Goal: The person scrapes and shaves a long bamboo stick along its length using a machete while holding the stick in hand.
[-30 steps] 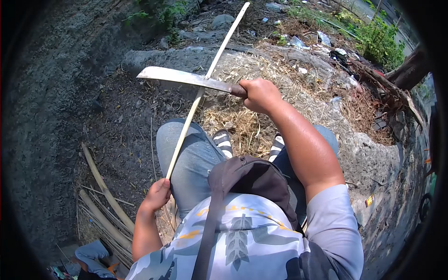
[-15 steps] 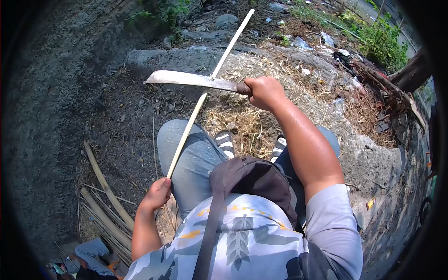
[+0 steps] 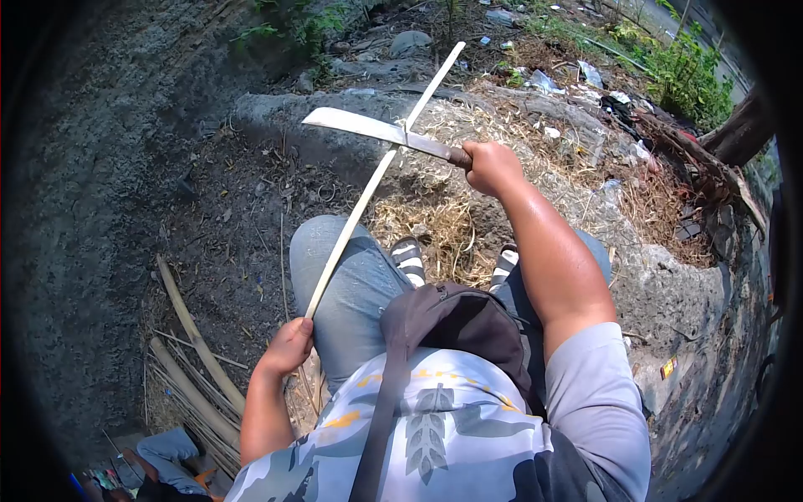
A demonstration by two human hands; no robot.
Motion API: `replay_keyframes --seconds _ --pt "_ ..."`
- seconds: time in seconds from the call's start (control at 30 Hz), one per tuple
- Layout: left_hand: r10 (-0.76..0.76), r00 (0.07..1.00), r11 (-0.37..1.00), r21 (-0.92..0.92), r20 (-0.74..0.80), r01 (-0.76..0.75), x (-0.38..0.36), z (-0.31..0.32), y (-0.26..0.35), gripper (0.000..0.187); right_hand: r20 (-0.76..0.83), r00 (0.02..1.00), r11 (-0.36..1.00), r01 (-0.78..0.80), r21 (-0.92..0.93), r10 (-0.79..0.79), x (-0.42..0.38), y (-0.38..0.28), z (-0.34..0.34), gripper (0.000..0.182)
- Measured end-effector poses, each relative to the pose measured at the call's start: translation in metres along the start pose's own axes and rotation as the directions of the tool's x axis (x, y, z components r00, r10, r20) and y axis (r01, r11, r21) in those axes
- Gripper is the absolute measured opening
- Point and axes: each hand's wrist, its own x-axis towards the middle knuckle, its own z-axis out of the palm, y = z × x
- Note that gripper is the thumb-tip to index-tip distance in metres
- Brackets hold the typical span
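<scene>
While the left hand (image 3: 289, 345) grips the near end of the pale strip (image 3: 365, 199) beside the left knee (image 3: 311, 238), the right hand (image 3: 495, 167) holds the machete (image 3: 351, 123) across its far half, apparently at a shaving step, any further stroke calling for a shallow, steady angle.

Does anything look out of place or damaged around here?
Litter does: pale plastic scraps lie scattered beyond the right hand, odd among dry plant debris. The long knife shows no obvious damage.

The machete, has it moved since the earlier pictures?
Yes. Against the rounded grey stone, the machete has shifted towards the picture's right, its blade tip now nearer the stone.
</scene>
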Motion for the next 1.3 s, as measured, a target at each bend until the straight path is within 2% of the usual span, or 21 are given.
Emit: replay_keyframes --seconds 0.03,0.13,0.23,0.37,0.4,0.53,0.57,0.63,0.7,0.8,0.93,1.0,1.3 --pt "-0.006 1.000 1.000 0.002 -0.003 0.006 -0.001 0.000 0.004 0.051 0.015 1.000 0.999 -0.009 -0.042 0.010 -0.002 0.000 -0.004 0.019" --pt "-0.018 0.999 1.000 -0.024 0.039 0.019 -0.003 -0.002 0.006 0.050 -0.012 1.000 0.999 -0.028 0.025 0.029 -0.009 -0.006 -0.015 0.020" --pt "-0.004 1.000 0.999 -0.052 0.021 0.006 0.000 0.000 0.005 0.049 -0.037 0.998 0.991 0.055 0.123 -0.051 -0.012 -0.014 -0.023 0.021" --pt "0.015 1.000 0.999 -0.050 0.021 -0.014 0.004 -0.003 -0.001 0.048 0.014 0.954 0.954 0.301 -0.012 -0.301 -0.016 -0.026 -0.016 0.014" --pt "0.008 1.000 0.999 -0.052 0.025 -0.006 0.002 -0.002 0.003 0.048 0.016 0.931 0.926 0.364 -0.102 -0.364 -0.016 -0.030 -0.010 0.011" --pt "0.002 1.000 0.999 -0.050 0.019 -0.001 0.000 -0.002 0.004 0.049 -0.056 0.874 0.872 0.473 -0.128 -0.482 -0.015 -0.034 -0.003 0.014" --pt "0.007 1.000 1.000 -0.029 0.013 -0.007 -0.001 -0.003 0.003 0.050 -0.100 0.878 0.884 0.463 -0.069 -0.468 -0.009 -0.024 0.002 0.015" --pt "0.028 1.000 1.000 0.011 0.007 -0.028 0.000 -0.003 0.000 0.051 -0.128 0.958 0.966 0.251 -0.065 -0.257 -0.005 -0.004 -0.002 0.015" --pt "0.041 0.999 0.999 0.021 -0.003 -0.041 0.005 -0.003 -0.002 0.051 -0.060 0.994 0.991 -0.088 0.102 0.094 0.003 0.010 -0.003 0.018" --pt "-0.004 1.000 1.000 0.024 0.001 0.004 0.003 -0.005 0.001 0.052 -0.046 0.994 0.995 -0.096 0.012 0.097 -0.002 0.014 -0.005 0.020" --pt "-0.020 1.000 0.998 0.065 0.003 0.019 0.004 -0.006 0.001 0.051 -0.072 0.995 0.994 -0.067 0.088 0.073 -0.005 0.005 -0.010 0.019" --pt "-0.036 0.999 0.999 0.025 0.009 0.036 0.003 -0.006 0.001 0.050 -0.067 0.995 0.987 -0.068 0.147 0.078 -0.003 0.003 -0.009 0.019" --pt "-0.054 0.998 0.996 -0.067 0.015 0.055 0.000 -0.003 0.007 0.043 0.026 0.994 0.990 -0.106 0.096 0.104 -0.001 0.005 -0.007 0.022"
